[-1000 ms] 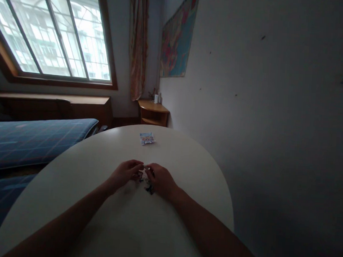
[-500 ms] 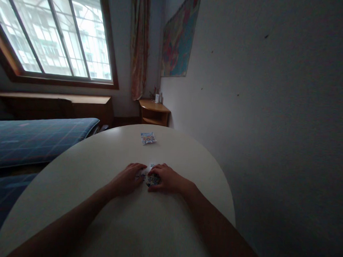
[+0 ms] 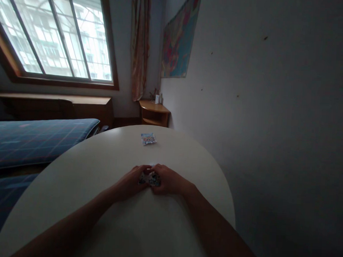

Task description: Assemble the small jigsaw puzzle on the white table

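Observation:
On the round white table, a small cluster of dark and white speckled pieces (image 3: 154, 179), which look like jigsaw puzzle pieces, sits between my hands. My left hand (image 3: 133, 179) curls round the left side of the cluster, thumb near the front. From the right, my right hand (image 3: 166, 179) closes round the same pieces. Both sets of fingertips meet or nearly meet at the back. The fingers cover much of the cluster. Farther back lies a small square colourful picture card or packet (image 3: 148, 138), with neither hand on it.
The round white table (image 3: 107, 155) fills the middle, close to the wall on the right. A blue plaid mattress (image 3: 38, 140) lies to the left. In the far corner, a wooden corner shelf (image 3: 154, 105) holds small items, beside a curtain (image 3: 139, 46).
My left hand has moved right and its fingers have closed in on the pieces. The loose pieces are drawn together into a tighter cluster. My right hand has closed a little more.

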`<state>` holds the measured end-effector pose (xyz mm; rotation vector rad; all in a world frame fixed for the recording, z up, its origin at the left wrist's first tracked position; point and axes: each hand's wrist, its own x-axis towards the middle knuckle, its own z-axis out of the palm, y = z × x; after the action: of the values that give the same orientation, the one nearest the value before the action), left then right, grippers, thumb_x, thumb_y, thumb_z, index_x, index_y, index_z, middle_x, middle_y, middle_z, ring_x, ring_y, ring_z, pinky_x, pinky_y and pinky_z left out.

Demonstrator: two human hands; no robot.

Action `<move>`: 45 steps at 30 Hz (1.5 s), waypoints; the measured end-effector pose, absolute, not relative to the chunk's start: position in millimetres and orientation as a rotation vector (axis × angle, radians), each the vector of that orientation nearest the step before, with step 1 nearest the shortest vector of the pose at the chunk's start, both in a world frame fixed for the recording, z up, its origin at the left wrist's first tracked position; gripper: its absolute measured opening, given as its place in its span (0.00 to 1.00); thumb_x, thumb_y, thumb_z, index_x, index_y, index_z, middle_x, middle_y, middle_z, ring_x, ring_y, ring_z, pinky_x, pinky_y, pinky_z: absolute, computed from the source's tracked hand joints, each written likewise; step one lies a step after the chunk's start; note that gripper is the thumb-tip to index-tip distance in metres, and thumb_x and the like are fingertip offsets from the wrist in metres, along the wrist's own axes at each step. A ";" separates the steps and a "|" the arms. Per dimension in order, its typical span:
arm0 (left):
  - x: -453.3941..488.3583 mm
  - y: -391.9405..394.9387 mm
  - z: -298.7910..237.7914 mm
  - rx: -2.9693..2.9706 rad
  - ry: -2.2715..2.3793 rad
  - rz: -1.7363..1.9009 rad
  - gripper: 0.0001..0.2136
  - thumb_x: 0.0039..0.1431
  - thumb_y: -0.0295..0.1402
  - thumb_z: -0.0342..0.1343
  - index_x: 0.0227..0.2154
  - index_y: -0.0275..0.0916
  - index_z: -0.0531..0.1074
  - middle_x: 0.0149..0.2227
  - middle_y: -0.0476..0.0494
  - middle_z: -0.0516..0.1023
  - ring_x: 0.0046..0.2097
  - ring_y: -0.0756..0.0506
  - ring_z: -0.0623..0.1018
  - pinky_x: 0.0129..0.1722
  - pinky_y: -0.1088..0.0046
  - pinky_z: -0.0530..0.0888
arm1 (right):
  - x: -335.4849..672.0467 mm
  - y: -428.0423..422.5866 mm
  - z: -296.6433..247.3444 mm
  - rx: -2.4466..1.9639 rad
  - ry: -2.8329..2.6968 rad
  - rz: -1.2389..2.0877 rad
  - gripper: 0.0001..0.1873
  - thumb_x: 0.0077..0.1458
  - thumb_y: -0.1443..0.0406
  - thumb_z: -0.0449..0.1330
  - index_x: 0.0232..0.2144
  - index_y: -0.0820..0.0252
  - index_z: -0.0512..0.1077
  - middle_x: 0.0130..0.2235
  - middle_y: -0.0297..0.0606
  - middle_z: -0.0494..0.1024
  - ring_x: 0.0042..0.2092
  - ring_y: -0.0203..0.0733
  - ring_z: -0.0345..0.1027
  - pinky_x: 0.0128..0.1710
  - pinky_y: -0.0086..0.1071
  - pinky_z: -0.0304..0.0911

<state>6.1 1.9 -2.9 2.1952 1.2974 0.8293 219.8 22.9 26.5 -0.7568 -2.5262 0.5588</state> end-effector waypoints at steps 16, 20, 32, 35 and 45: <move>6.6 1.5 -9.4 2.417 1.281 0.807 0.17 0.57 0.33 0.58 0.50 0.41 0.72 0.52 0.40 0.74 0.54 0.39 0.71 0.56 0.59 0.68 | 229.3 29.3 28.7 -1.256 -2.526 0.552 0.37 0.37 0.51 0.73 0.48 0.60 0.71 0.52 0.47 0.70 0.55 0.54 0.61 0.56 0.47 0.57; 8.1 0.0 -11.6 2.483 1.298 0.801 0.16 0.59 0.35 0.57 0.50 0.42 0.73 0.54 0.40 0.73 0.56 0.39 0.70 0.57 0.58 0.68 | 227.2 28.8 30.6 -1.155 -2.537 0.637 0.27 0.41 0.57 0.72 0.43 0.61 0.74 0.49 0.46 0.72 0.54 0.51 0.63 0.55 0.41 0.59; 13.1 -1.9 -7.1 2.454 1.521 0.783 0.10 0.59 0.35 0.56 0.43 0.41 0.75 0.51 0.39 0.75 0.54 0.37 0.72 0.56 0.55 0.69 | 244.5 45.6 25.5 -1.043 -2.427 0.600 0.18 0.50 0.73 0.61 0.46 0.62 0.75 0.47 0.45 0.76 0.47 0.42 0.70 0.51 0.34 0.63; 12.7 -0.9 -8.8 2.478 1.469 0.790 0.12 0.60 0.35 0.56 0.46 0.42 0.74 0.51 0.40 0.75 0.54 0.38 0.71 0.56 0.55 0.69 | 252.6 49.0 25.7 -1.191 -2.450 0.514 0.22 0.48 0.61 0.67 0.46 0.64 0.75 0.47 0.48 0.76 0.49 0.49 0.69 0.52 0.38 0.62; 22.5 -7.7 -4.5 2.644 1.111 0.730 0.11 0.65 0.35 0.53 0.47 0.48 0.75 0.56 0.42 0.71 0.58 0.40 0.69 0.58 0.58 0.68 | 247.2 45.2 26.5 -1.323 -2.484 0.554 0.20 0.40 0.60 0.70 0.37 0.63 0.77 0.42 0.44 0.75 0.46 0.48 0.68 0.46 0.35 0.63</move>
<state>22.5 -7.7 -4.5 2.6442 1.1110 0.7304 247.2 45.2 26.5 -1.3231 -2.4841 0.5541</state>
